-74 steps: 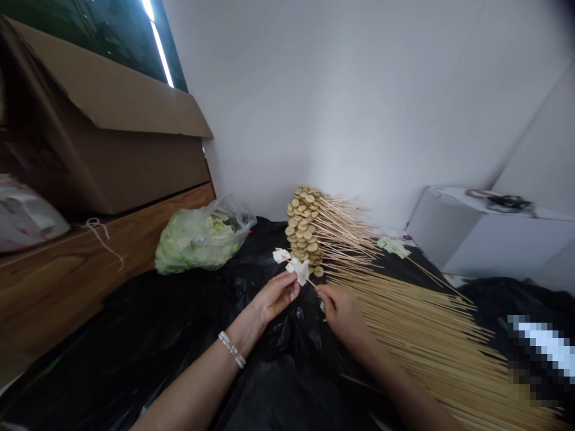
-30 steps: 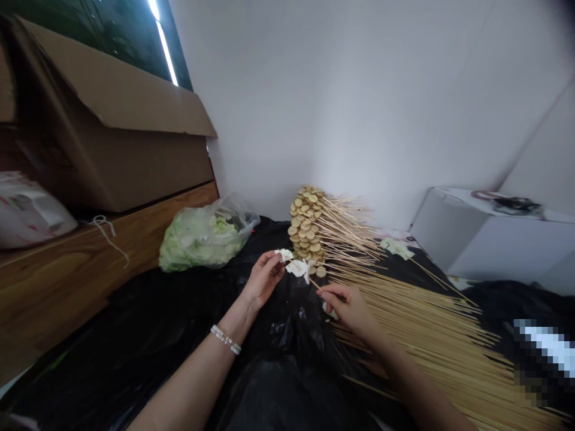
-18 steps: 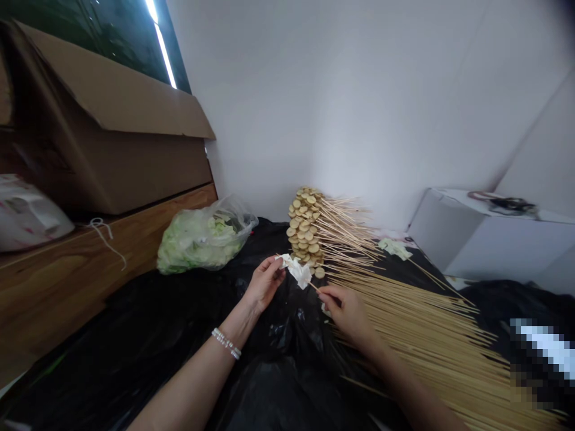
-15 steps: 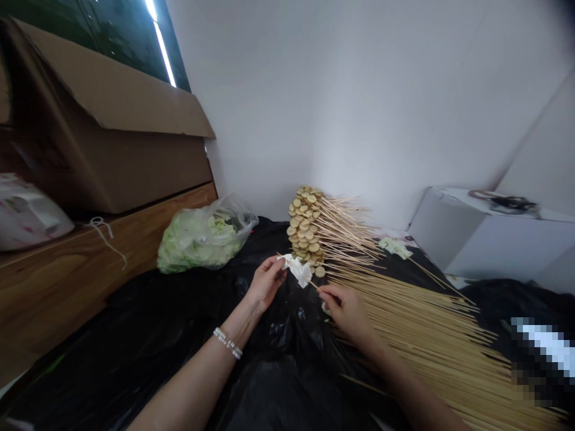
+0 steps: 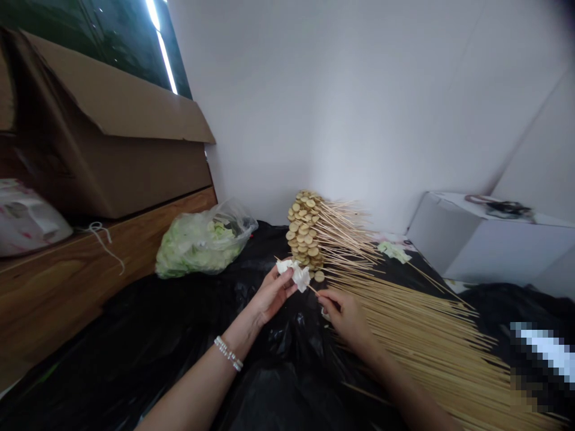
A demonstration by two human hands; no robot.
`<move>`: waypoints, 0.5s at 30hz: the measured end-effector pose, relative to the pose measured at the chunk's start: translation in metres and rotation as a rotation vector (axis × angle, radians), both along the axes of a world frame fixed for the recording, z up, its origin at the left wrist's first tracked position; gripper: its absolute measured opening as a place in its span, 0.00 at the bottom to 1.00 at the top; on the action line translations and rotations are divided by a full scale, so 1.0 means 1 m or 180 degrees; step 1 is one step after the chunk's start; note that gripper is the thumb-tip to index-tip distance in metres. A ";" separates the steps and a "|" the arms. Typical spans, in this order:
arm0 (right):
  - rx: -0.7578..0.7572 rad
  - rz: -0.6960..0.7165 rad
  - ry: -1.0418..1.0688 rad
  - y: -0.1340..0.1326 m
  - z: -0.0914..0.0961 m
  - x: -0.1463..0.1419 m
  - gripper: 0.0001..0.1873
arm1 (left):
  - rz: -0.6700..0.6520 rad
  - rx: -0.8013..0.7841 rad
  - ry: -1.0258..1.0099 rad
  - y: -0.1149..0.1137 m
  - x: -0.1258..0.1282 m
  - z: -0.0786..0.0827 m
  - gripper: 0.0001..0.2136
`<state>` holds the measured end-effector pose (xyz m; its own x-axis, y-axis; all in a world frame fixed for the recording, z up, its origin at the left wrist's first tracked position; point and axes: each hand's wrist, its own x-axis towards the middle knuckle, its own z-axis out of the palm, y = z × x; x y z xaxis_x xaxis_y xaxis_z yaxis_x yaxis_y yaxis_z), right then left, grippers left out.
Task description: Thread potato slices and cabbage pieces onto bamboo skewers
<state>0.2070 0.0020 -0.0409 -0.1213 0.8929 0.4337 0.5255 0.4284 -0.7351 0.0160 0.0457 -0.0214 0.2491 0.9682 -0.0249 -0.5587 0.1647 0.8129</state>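
Pale cabbage leaf pieces (image 5: 300,278) are threaded on a thin wooden skewer (image 5: 313,291), whose tip sticks out past them at the upper left. My left hand (image 5: 275,293) is closed around the leaf, thumb on top. With its fingertips my right hand (image 5: 344,314) pinches the skewer just below the leaf. Right behind the leaf stands a pile of skewered round slices (image 5: 306,230), perhaps potato, their sticks pointing right. A broad layer of bare skewers (image 5: 413,329) lies beside and partly under my right arm.
A clear plastic bag of cut cabbage (image 5: 197,242) sits at left on the black plastic sheet (image 5: 179,323). One finished cabbage skewer (image 5: 395,251) lies at right. A cardboard box (image 5: 135,167) stands on a wooden ledge; a white box (image 5: 485,239) is against the wall.
My left hand has shifted from the skewer's tip down onto the leaf, its thumb now pressing there. The right hand keeps its pinch on the skewer.
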 end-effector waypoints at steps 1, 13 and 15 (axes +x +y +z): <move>-0.0019 -0.0010 0.0008 0.000 0.001 0.000 0.15 | 0.0008 0.0006 -0.0042 0.000 0.000 0.000 0.22; 0.0376 -0.0109 -0.0294 -0.002 0.000 0.001 0.14 | 0.0461 -0.0216 -0.0098 0.004 0.005 -0.004 0.15; 0.0286 -0.0075 -0.0192 -0.002 0.001 0.000 0.13 | 0.0531 -0.0181 -0.0122 0.003 0.005 -0.002 0.16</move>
<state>0.2074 -0.0005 -0.0395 -0.1292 0.8537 0.5045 0.5784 0.4781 -0.6610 0.0215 0.0489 -0.0234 0.0870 0.9934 -0.0745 -0.6125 0.1123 0.7824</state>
